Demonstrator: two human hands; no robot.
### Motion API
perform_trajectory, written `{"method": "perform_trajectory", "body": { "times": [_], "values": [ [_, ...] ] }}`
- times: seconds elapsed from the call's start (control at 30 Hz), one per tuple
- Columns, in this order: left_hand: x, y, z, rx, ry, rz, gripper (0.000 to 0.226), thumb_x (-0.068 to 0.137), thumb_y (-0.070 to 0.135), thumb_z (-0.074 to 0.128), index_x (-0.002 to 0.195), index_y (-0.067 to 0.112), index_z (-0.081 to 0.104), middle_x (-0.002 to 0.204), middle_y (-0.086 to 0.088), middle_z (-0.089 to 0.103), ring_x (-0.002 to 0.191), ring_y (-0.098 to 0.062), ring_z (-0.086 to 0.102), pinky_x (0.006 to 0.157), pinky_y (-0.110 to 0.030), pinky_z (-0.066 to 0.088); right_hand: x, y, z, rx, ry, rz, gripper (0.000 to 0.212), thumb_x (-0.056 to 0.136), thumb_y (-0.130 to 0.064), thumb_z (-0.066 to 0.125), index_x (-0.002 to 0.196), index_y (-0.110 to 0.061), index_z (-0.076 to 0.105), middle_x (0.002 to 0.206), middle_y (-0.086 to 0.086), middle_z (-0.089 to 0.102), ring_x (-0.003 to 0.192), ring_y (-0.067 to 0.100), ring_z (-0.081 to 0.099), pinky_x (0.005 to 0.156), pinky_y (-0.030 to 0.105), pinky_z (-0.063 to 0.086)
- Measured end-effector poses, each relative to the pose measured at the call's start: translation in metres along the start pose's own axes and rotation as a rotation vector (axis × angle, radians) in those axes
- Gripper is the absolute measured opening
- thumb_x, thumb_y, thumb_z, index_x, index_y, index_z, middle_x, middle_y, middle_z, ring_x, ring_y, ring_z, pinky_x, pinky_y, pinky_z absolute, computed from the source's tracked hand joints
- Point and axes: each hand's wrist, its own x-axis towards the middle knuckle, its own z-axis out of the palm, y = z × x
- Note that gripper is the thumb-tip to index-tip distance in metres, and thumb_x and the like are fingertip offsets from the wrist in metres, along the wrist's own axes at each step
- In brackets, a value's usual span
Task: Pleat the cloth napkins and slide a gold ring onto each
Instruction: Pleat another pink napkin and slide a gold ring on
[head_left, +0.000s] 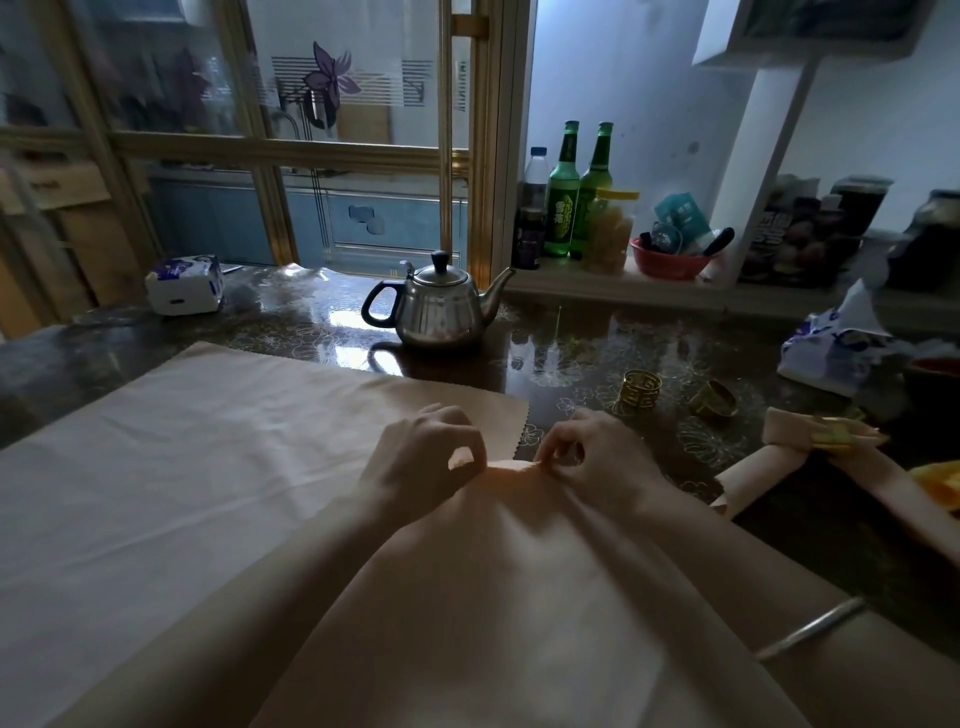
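Observation:
A large pale peach napkin (208, 467) lies spread over the dark table. My left hand (415, 462) and my right hand (597, 457) sit close together at its right edge, each pinching a raised fold of the cloth between thumb and fingers. Two loose gold rings (639, 392) (714, 400) stand on the table just beyond my right hand. Farther right lies a pleated napkin (779, 457) with a gold ring (836, 439) around its middle.
A steel teapot (441, 306) stands behind the napkin. A tissue pack (184, 286) lies back left, a torn one (831, 348) at the right. Green bottles (582, 192), a jar and a red bowl (670, 262) line the ledge behind.

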Motion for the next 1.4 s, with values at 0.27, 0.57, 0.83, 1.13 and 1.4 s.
{"method": "perform_trajectory", "body": {
  "times": [0.27, 0.57, 0.83, 1.13, 1.4],
  "values": [
    [0.002, 0.001, -0.003, 0.073, -0.089, 0.145, 0.005, 0.081, 0.028, 0.062, 0.08, 0.03, 0.067, 0.091, 0.013, 0.063, 0.086, -0.012, 0.057, 0.053, -0.029, 0.047, -0.003, -0.004, 0.002, -0.078, -0.021, 0.006, 0.015, 0.087, -0.04, 0.061, 0.089, -0.03, 0.072, 0.094, -0.007, 0.06, 0.097, 0.012, 0.05, 0.072, 0.026, 0.036],
    [0.02, 0.016, -0.008, 0.137, -0.226, -0.101, 0.023, 0.08, 0.054, 0.067, 0.086, 0.032, 0.069, 0.091, 0.012, 0.065, 0.087, -0.01, 0.059, 0.062, -0.025, 0.041, 0.013, -0.014, -0.005, -0.103, -0.201, -0.033, 0.027, 0.081, -0.037, 0.075, 0.106, -0.034, 0.066, 0.096, -0.014, 0.061, 0.089, 0.006, 0.056, 0.08, 0.027, 0.05],
    [0.023, 0.033, -0.012, 0.138, -0.249, 0.004, 0.026, 0.085, 0.043, 0.062, 0.107, 0.028, 0.061, 0.101, 0.011, 0.065, 0.096, -0.012, 0.06, 0.067, -0.025, 0.034, 0.007, -0.015, -0.004, -0.302, -0.106, -0.335, 0.017, 0.089, -0.035, 0.061, 0.102, -0.028, 0.068, 0.096, -0.009, 0.058, 0.095, 0.013, 0.05, 0.074, 0.027, 0.04],
    [0.003, 0.038, -0.012, 0.141, -0.223, 0.105, 0.015, 0.085, 0.016, 0.054, 0.097, 0.02, 0.062, 0.098, -0.001, 0.059, 0.096, -0.02, 0.053, 0.062, -0.029, 0.028, -0.009, -0.013, -0.005, -0.29, -0.058, -0.504, 0.014, 0.09, -0.028, 0.052, 0.099, -0.021, 0.061, 0.095, -0.006, 0.059, 0.088, 0.011, 0.053, 0.064, 0.025, 0.042],
    [0.002, 0.032, -0.019, 0.069, -0.286, -0.016, 0.011, 0.083, 0.039, 0.065, 0.089, 0.033, 0.073, 0.094, 0.012, 0.064, 0.085, -0.009, 0.058, 0.061, -0.024, 0.042, -0.009, -0.019, -0.01, -0.199, -0.163, -0.259, 0.015, 0.092, -0.033, 0.06, 0.098, -0.027, 0.073, 0.093, -0.013, 0.056, 0.083, 0.006, 0.051, 0.072, 0.027, 0.048]
  ]
}}
